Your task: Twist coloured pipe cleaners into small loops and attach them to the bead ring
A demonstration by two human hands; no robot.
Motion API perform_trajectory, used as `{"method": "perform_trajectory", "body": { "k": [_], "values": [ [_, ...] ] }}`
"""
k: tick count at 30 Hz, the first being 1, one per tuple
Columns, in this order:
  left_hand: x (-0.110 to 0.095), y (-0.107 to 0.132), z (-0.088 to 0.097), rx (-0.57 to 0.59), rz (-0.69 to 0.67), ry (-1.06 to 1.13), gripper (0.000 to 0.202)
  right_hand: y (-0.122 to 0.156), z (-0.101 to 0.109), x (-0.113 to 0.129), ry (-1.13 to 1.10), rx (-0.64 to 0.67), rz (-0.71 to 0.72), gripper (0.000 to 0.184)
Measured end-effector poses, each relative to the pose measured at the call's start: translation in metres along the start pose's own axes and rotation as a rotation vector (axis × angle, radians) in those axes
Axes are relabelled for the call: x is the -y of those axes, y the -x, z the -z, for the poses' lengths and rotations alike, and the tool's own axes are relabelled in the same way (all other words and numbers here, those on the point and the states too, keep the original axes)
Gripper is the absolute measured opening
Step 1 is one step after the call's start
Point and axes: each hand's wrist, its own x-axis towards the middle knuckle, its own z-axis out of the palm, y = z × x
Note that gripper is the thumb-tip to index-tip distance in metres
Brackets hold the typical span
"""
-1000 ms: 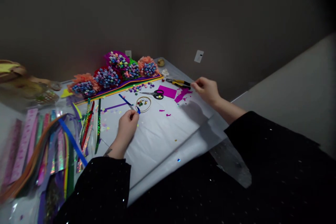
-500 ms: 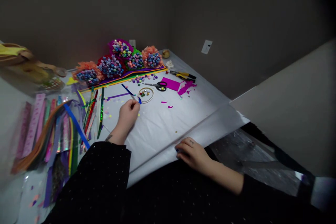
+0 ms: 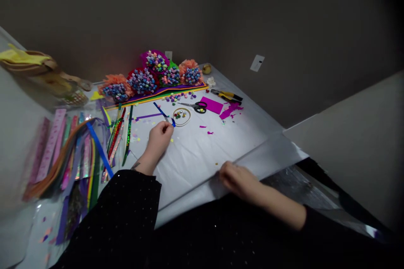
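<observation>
My left hand (image 3: 160,136) is closed in a pinch on a narrow blue paper strip (image 3: 160,109), whose dark length sticks out past the fingertips toward the far side. A small bright blue end of it shows beside the thumb. Just beyond these fingers lies a round hoop (image 3: 182,117) with small gold, green and red pieces inside. My right hand (image 3: 238,180) is at the table's front edge, over the fold of the white covering (image 3: 202,151). It is blurred, its fingers curled, and what they may hold cannot be made out.
Black-handled scissors (image 3: 199,107), a magenta paper square (image 3: 211,105) and yellow-black pliers (image 3: 229,95) lie beyond the hoop. Several tissue-paper flower bunches (image 3: 143,81) filled with tiny stars stand by the wall. Bundles of coloured strips (image 3: 72,151) cover the left side. A basket (image 3: 28,61) stands behind them.
My right hand has lifted slightly off the table edge and its fingers have curled in. My left hand keeps its pinch on the blue strip. The whole view has shifted a little.
</observation>
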Motion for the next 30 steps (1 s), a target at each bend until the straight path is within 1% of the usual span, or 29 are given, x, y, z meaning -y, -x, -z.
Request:
{"method": "perform_trajectory", "body": {
  "k": [1, 3, 4, 5, 6, 7, 8, 9, 10, 11, 12, 13, 15, 17, 19, 22, 25, 28, 30],
  "values": [
    [0.001, 0.000, 0.000, 0.001, 0.001, 0.000, 0.014, -0.011, 0.018, -0.008, -0.003, -0.070, -0.035, 0.013],
    [0.001, 0.000, 0.000, 0.002, 0.000, -0.002, 0.014, -0.039, 0.050, -0.029, 0.094, -0.255, -0.164, 0.014],
    [0.001, 0.000, 0.000, 0.000, -0.002, -0.003, 0.014, -0.053, 0.062, -0.039, 0.169, -0.338, -0.232, 0.016],
    [0.001, 0.001, 0.000, -0.002, -0.005, -0.004, 0.013, -0.065, 0.069, -0.048, 0.249, -0.373, -0.262, 0.023],
    [0.001, 0.001, 0.001, -0.004, -0.007, -0.006, 0.013, -0.073, 0.071, -0.055, 0.320, -0.378, -0.280, 0.032],
    [0.001, 0.001, 0.001, -0.008, -0.007, -0.008, 0.013, -0.075, 0.068, -0.059, 0.361, -0.363, -0.261, 0.035],
    [0.001, 0.001, 0.002, -0.013, -0.006, -0.012, 0.013, -0.073, 0.061, -0.059, 0.367, -0.351, -0.208, 0.032],
    [0.001, 0.001, 0.003, -0.017, -0.005, -0.016, 0.014, -0.065, 0.051, -0.057, 0.332, -0.352, -0.121, 0.025],
    [0.001, 0.001, 0.003, -0.021, -0.003, -0.021, 0.014, -0.052, 0.039, -0.052, 0.261, -0.358, -0.001, 0.019],
    [0.001, 0.001, 0.003, -0.022, -0.003, -0.025, 0.014, -0.037, 0.025, -0.044, 0.183, -0.366, 0.086, 0.016],
    [0.001, 0.000, 0.003, -0.022, -0.003, -0.028, 0.014, -0.020, 0.012, -0.036, 0.130, -0.398, 0.106, 0.013],
    [0.000, 0.000, 0.003, -0.019, -0.003, -0.031, 0.014, -0.004, 0.000, -0.026, 0.083, -0.398, 0.101, 0.013],
    [0.000, 0.000, 0.002, -0.009, -0.003, -0.036, 0.013, 0.022, -0.020, -0.009, -0.006, -0.310, 0.041, 0.016],
    [0.000, 0.000, 0.001, 0.000, -0.002, -0.038, 0.013, 0.035, -0.034, 0.002, -0.031, -0.283, -0.029, 0.017],
    [0.000, 0.001, 0.001, 0.002, 0.001, -0.041, 0.014, 0.035, -0.045, 0.006, -0.009, -0.291, -0.091, 0.014],
    [0.000, 0.001, 0.002, -0.004, 0.001, -0.050, 0.014, 0.029, -0.053, 0.004, 0.057, -0.278, -0.133, 0.004],
    [0.000, 0.001, 0.003, -0.012, 0.001, -0.058, 0.015, 0.025, -0.052, 0.002, 0.101, -0.249, -0.122, 0.012],
    [-0.001, 0.001, 0.003, -0.010, 0.000, -0.060, 0.014, 0.020, -0.043, 0.005, 0.022, -0.280, -0.102, 0.013],
    [-0.001, 0.001, 0.003, -0.004, -0.005, -0.058, 0.013, 0.012, -0.036, 0.006, -0.050, -0.302, -0.097, 0.013]
  ]
}}
